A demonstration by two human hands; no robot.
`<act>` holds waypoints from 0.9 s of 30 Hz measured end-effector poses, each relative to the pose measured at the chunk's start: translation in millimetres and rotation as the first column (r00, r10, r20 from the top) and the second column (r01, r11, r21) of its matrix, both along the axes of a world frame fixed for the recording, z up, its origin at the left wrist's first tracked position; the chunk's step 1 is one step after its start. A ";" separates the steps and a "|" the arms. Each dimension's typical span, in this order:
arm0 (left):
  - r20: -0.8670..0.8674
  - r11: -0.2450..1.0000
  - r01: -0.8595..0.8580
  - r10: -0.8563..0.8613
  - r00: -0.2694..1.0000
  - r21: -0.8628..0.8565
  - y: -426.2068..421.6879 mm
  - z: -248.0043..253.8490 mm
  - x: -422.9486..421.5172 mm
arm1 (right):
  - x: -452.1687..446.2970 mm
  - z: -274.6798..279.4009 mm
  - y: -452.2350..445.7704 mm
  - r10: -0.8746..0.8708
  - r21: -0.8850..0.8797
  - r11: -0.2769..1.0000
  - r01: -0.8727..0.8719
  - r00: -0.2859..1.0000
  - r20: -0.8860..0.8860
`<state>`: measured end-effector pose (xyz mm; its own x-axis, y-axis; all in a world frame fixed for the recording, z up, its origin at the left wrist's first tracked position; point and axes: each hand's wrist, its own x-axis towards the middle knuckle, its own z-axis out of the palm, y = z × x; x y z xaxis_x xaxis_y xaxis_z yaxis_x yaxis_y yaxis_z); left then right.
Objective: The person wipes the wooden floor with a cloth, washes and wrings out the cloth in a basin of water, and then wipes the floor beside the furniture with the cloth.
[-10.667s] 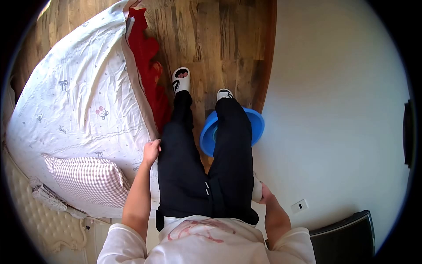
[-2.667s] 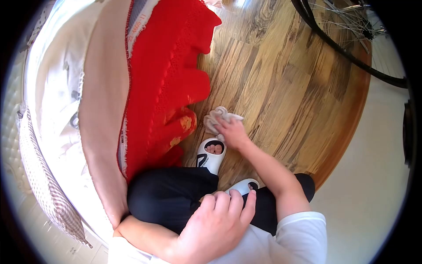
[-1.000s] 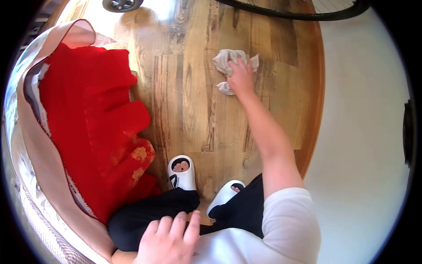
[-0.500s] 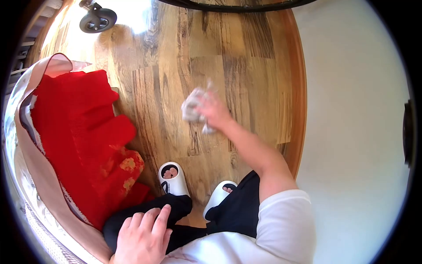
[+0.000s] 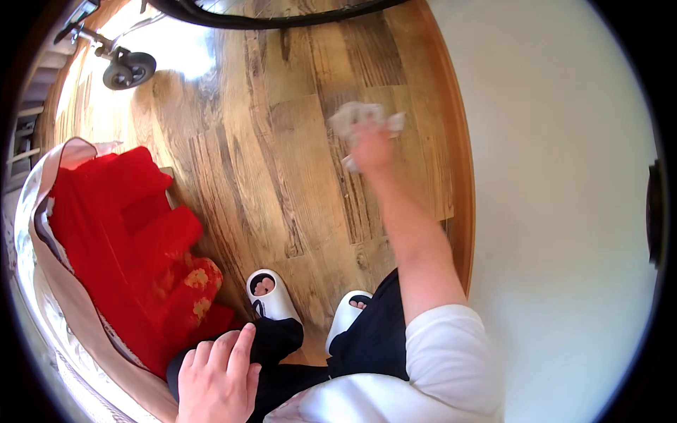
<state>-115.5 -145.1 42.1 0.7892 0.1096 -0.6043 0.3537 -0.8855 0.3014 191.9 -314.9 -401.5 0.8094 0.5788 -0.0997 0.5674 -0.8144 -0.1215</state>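
My right hand (image 5: 371, 146) is stretched out over the wood-plank floor (image 5: 296, 176), closed on a crumpled whitish cloth (image 5: 350, 116). Motion blurs both hand and cloth; the cloth seems to lie against the floor. Nothing is held in my left hand (image 5: 218, 377), which rests on my left knee in black trousers (image 5: 278, 338) with its fingers extended. Two white slippers (image 5: 276, 299) are on my feet, flat on the floor below the cloth.
At the left, red fabric (image 5: 127, 240) with gold patterning hangs beside a pinkish fabric edge (image 5: 63, 275). A small black caster wheel (image 5: 130, 70) stands at the upper left. A large black tyre (image 5: 282, 21) curves across the top. A white wall (image 5: 550, 211) with wooden skirting (image 5: 462, 197) borders the right.
My right hand has swept the cloth forward and to the right, away from my feet. The view has shifted a little, showing more of the wheels. My left hand stays on my knee.
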 end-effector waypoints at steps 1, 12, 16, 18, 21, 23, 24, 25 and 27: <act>0.001 1.000 0.022 -0.022 1.000 0.002 -3.3 -0.5 4.7 | -23.9 7.9 19.9 0.112 -0.032 0.993 -0.114 0.993 -0.043; -0.026 0.960 0.280 -0.281 0.959 -0.028 -46.3 -37.8 31.7 | -94.9 12.1 31.2 0.077 0.149 0.987 -0.058 0.989 -0.124; 0.007 0.921 0.387 -0.388 0.922 -0.039 -55.0 -55.6 26.9 | -49.6 26.8 -19.7 -0.123 0.136 0.980 0.144 0.981 -0.148; -0.046 0.907 0.418 -0.421 0.906 -0.061 -62.1 -55.6 35.4 | -40.3 30.1 -30.4 -0.226 0.171 0.952 0.252 0.961 -0.162; 0.030 0.874 0.486 -0.486 0.873 0.002 -74.6 -71.6 44.0 | -43.1 35.2 -27.5 -0.300 0.158 0.933 0.324 0.941 -0.159; -0.030 0.836 0.548 -0.547 0.837 0.027 -88.3 -87.8 49.4 | -51.0 32.5 -16.0 -0.330 0.111 0.931 0.348 0.931 -0.155; -0.086 0.808 0.589 -0.585 0.806 0.017 -98.1 -96.9 51.8 | -58.9 27.1 -9.7 -0.227 0.111 0.963 0.244 0.963 -0.144; -0.140 0.781 0.625 -0.618 0.773 0.003 -109.0 -106.8 52.1 | -68.1 19.6 -1.9 -0.118 0.108 0.985 0.133 0.984 -0.133; -0.166 0.734 0.676 -0.676 0.717 -0.067 -131.0 -130.4 48.1 | -88.9 19.1 14.9 0.061 0.132 0.991 -0.037 0.981 -0.187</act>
